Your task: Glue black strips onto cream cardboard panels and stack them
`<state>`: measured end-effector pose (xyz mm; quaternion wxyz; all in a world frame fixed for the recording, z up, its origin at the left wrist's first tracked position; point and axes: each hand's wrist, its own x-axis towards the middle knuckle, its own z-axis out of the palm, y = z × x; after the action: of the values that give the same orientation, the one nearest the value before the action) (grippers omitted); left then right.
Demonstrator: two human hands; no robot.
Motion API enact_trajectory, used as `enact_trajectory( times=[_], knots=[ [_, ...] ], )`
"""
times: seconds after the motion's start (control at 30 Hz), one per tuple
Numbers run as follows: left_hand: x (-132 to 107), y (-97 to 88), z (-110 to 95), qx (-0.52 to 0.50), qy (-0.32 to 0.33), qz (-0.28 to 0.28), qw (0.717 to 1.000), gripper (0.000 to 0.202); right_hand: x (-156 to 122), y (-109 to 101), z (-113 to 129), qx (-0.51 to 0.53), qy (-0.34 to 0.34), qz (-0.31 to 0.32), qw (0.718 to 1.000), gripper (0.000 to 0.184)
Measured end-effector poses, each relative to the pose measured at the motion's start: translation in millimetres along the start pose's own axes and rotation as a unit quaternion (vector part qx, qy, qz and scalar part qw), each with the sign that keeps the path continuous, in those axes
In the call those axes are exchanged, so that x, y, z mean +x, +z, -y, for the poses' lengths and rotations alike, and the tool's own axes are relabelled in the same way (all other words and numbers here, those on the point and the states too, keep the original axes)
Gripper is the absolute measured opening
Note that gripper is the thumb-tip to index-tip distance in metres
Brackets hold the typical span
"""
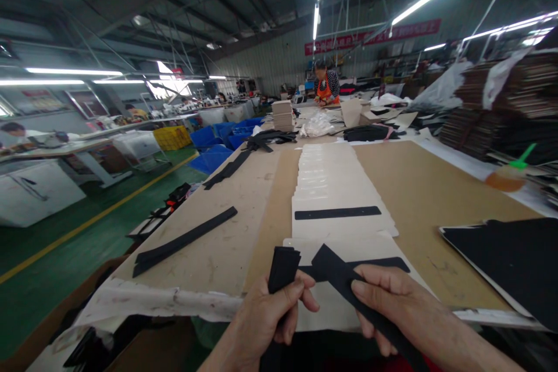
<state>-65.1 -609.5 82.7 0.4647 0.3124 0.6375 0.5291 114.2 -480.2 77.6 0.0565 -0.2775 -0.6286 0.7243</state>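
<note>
My left hand is closed around a small stack of black strips, held upright near the table's front edge. Between the thumb and fingers of my right hand is a single black strip, slanting from upper left to lower right. Behind it another black strip lies across the nearest white sheet, partly hidden by the held one. A little farther off, one more black strip rests flat on the overlapping white sheets.
Folded black strips lie along the table's left side. At right is a stack of black-topped sheets, and a bottle with a green spout lies behind it. A co-worker in an orange apron stands at the far end. Blue bins stand left.
</note>
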Motion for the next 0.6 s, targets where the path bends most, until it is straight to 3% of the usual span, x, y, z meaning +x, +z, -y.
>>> enact_trajectory(
  times=[0.17,0.33,0.43,0.6],
  knots=[
    [1,-0.4,-2,0.035,-0.009,-0.014,0.999,0.050,0,8,0,-0.010,0.001,0.019,1.000,0.032],
    [3,3.8,0,-0.016,-0.005,-0.028,0.999,0.041,4,26,-9,0.080,0.024,0.032,0.996,0.040],
    [3,8.0,-1,-0.034,-0.033,-0.029,0.998,0.047,10,39,-14,0.201,-0.023,-0.012,0.979,0.040],
    [4,0.9,5,0.029,-0.035,0.003,0.999,0.054,19,47,-8,0.363,-0.102,-0.120,0.918,0.036]
  ],
)
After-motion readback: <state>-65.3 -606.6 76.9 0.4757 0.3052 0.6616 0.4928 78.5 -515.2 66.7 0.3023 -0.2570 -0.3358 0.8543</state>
